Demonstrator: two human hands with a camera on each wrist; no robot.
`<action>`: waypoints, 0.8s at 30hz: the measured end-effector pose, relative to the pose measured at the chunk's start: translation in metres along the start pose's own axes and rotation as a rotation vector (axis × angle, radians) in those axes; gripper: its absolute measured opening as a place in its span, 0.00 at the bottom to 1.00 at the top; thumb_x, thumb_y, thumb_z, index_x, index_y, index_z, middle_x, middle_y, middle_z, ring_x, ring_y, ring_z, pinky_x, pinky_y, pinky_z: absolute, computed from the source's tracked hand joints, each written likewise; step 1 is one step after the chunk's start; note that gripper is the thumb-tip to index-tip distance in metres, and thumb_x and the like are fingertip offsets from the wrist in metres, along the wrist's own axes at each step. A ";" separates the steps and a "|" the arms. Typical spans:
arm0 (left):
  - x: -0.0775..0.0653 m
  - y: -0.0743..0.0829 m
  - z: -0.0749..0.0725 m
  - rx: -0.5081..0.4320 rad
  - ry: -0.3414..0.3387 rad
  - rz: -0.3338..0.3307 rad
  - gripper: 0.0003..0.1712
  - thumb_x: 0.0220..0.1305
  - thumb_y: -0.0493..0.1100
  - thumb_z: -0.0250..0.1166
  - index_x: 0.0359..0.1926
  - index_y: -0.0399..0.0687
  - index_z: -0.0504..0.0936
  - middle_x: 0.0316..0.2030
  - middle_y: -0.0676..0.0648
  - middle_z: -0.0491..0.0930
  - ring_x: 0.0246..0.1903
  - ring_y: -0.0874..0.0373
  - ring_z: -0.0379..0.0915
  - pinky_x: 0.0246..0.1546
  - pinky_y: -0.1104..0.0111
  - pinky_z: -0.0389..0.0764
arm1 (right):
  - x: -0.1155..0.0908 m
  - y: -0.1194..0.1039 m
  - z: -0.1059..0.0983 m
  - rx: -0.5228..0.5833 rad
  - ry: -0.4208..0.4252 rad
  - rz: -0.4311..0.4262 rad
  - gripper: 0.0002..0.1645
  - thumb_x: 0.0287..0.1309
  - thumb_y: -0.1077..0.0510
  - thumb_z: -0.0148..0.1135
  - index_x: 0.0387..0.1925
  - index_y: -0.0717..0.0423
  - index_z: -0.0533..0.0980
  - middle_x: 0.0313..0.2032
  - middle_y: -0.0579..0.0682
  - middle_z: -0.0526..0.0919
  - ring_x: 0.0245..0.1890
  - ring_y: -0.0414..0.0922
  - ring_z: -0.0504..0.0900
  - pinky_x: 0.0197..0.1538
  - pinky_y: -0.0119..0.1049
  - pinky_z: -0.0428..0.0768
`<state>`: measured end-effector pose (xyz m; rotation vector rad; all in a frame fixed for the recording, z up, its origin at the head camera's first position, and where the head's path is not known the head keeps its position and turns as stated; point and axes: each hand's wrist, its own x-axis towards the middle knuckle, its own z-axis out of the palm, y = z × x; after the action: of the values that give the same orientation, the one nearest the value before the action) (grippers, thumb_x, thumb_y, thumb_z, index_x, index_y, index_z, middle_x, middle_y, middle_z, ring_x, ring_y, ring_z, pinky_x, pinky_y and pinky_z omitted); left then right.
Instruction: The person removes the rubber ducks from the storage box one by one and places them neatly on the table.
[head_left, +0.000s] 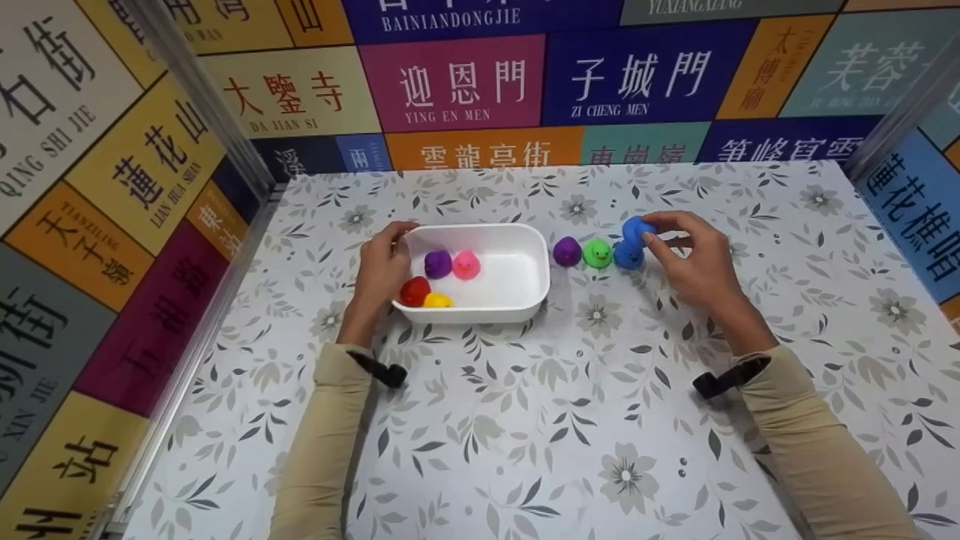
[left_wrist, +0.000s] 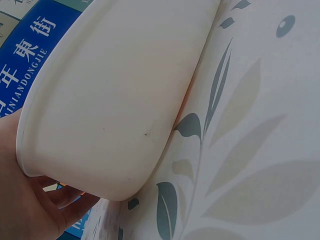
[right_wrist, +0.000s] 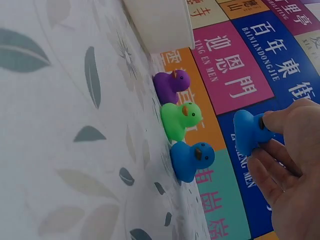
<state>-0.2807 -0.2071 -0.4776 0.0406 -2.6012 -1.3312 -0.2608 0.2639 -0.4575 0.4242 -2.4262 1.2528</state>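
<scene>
My right hand pinches a blue toy duck between thumb and fingers. In the right wrist view the duck is raised off the table, apart from a second blue duck that sits there. Beside that one, a green duck and a purple duck stand in a row. My left hand grips the left end of a white plastic tub. Inside the tub lie another purple duck, a pink duck, a red one and a yellow one, partly hidden by the near wall.
A white tablecloth with grey leaves and flowers covers the table. Colourful panels with Chinese lettering rise behind the table and along both sides. The row of ducks lies just right of the tub.
</scene>
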 end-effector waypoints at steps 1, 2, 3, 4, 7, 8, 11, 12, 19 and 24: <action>0.000 0.000 0.000 -0.001 0.002 0.004 0.23 0.79 0.36 0.51 0.65 0.51 0.85 0.59 0.44 0.87 0.51 0.51 0.80 0.60 0.56 0.80 | 0.000 0.001 -0.002 -0.003 0.005 0.013 0.18 0.75 0.52 0.68 0.62 0.46 0.85 0.58 0.48 0.88 0.56 0.32 0.82 0.56 0.26 0.80; 0.000 0.000 0.000 0.002 0.004 0.011 0.23 0.79 0.35 0.50 0.65 0.51 0.85 0.58 0.43 0.87 0.50 0.50 0.80 0.60 0.56 0.80 | 0.000 0.002 -0.004 -0.004 0.010 0.024 0.18 0.75 0.51 0.68 0.62 0.46 0.85 0.58 0.47 0.88 0.56 0.32 0.82 0.56 0.27 0.80; 0.000 -0.001 0.000 0.003 0.007 0.016 0.23 0.78 0.35 0.50 0.64 0.51 0.85 0.57 0.43 0.87 0.50 0.50 0.80 0.60 0.56 0.80 | 0.001 0.004 -0.005 -0.005 0.014 0.034 0.18 0.75 0.51 0.68 0.62 0.46 0.85 0.58 0.47 0.88 0.56 0.32 0.82 0.57 0.28 0.80; 0.000 -0.001 0.000 0.005 0.007 0.021 0.23 0.78 0.35 0.50 0.64 0.50 0.85 0.57 0.43 0.87 0.49 0.50 0.80 0.59 0.56 0.80 | 0.001 0.005 -0.007 -0.008 0.018 0.043 0.18 0.75 0.50 0.67 0.62 0.46 0.85 0.58 0.48 0.88 0.56 0.32 0.82 0.57 0.28 0.80; 0.000 -0.002 -0.001 0.011 0.011 0.031 0.23 0.77 0.35 0.50 0.64 0.50 0.85 0.54 0.42 0.88 0.47 0.49 0.80 0.57 0.56 0.80 | 0.002 0.010 -0.010 -0.015 0.021 0.063 0.19 0.75 0.51 0.67 0.63 0.48 0.84 0.59 0.49 0.87 0.56 0.33 0.81 0.57 0.27 0.80; -0.001 -0.002 -0.001 0.013 0.012 0.033 0.23 0.77 0.35 0.51 0.63 0.50 0.85 0.53 0.42 0.88 0.47 0.49 0.80 0.57 0.56 0.80 | 0.002 0.012 -0.010 -0.019 0.017 0.074 0.19 0.75 0.51 0.67 0.63 0.48 0.84 0.59 0.49 0.87 0.56 0.32 0.81 0.57 0.26 0.79; -0.001 -0.001 -0.001 0.017 0.013 0.025 0.23 0.78 0.35 0.51 0.64 0.50 0.85 0.53 0.42 0.88 0.46 0.50 0.79 0.55 0.57 0.80 | 0.002 0.017 -0.011 -0.032 0.000 0.111 0.19 0.76 0.51 0.66 0.63 0.48 0.84 0.59 0.49 0.87 0.57 0.34 0.81 0.56 0.25 0.79; -0.001 -0.001 0.000 0.018 0.012 0.019 0.23 0.78 0.35 0.51 0.64 0.51 0.85 0.53 0.43 0.88 0.46 0.50 0.79 0.55 0.57 0.80 | 0.002 0.018 -0.011 -0.038 -0.008 0.122 0.19 0.76 0.51 0.66 0.63 0.49 0.84 0.59 0.49 0.87 0.57 0.36 0.81 0.56 0.26 0.79; 0.000 -0.001 0.000 0.020 0.011 -0.002 0.23 0.79 0.36 0.51 0.65 0.52 0.85 0.54 0.43 0.87 0.46 0.50 0.78 0.56 0.57 0.79 | 0.001 0.027 -0.013 -0.079 -0.067 0.193 0.20 0.77 0.51 0.65 0.64 0.50 0.82 0.61 0.50 0.86 0.61 0.46 0.82 0.56 0.27 0.77; 0.000 -0.001 0.000 0.022 0.016 0.011 0.23 0.79 0.35 0.51 0.64 0.52 0.85 0.55 0.43 0.87 0.47 0.50 0.78 0.56 0.57 0.79 | 0.000 0.031 -0.017 -0.089 -0.119 0.231 0.20 0.77 0.52 0.64 0.65 0.51 0.81 0.62 0.52 0.85 0.63 0.49 0.81 0.54 0.23 0.74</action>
<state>-0.2807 -0.2076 -0.4786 0.0404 -2.5987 -1.2933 -0.2715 0.2952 -0.4708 0.2034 -2.6828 1.2354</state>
